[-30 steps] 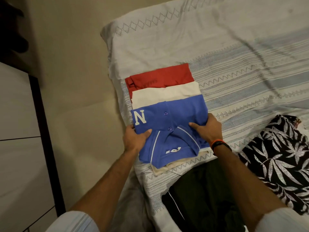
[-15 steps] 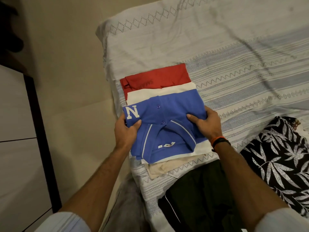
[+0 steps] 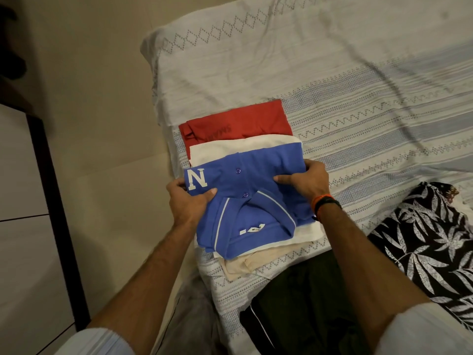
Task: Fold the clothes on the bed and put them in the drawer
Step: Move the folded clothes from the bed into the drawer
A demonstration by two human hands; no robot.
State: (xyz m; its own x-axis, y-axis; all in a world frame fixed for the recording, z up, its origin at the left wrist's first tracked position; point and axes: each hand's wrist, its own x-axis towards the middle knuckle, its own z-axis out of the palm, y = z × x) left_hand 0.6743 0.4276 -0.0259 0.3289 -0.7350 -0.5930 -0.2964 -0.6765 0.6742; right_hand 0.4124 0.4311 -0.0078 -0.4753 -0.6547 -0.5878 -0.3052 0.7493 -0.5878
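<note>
Blue knit cloth fills the middle of the head view: a folded blue polo shirt [image 3: 256,198], with a white letter N on its left part and a white-piped collar toward the person, lies on top of a small stack near the left edge of the bed [image 3: 332,73]. Under it sit a cream garment [image 3: 230,147], a red shirt [image 3: 238,121] that shows at the far end, and a beige piece [image 3: 256,262] that peeps out at the near end. The left hand [image 3: 189,201] grips the stack's left side, thumb pressed on the blue cloth below the N and fingers tucked under the edge. The right hand [image 3: 307,183] clamps the right side in the same manner, thumb on top and fingers curled round the edge; a wristband [image 3: 325,201] sits on that arm. The pile looks light, soft and floppy, so it would likely sag or slide apart unless carried from both sides with fingers beneath the lowest layer. Dark trousers [image 3: 307,298] and a black leaf-print garment [image 3: 435,247] lie on the bed, apparently unfolded. White cabinet fronts [image 3: 23,226] stand at the left; whether one is the drawer cannot be told, and nothing inside shows.
</note>
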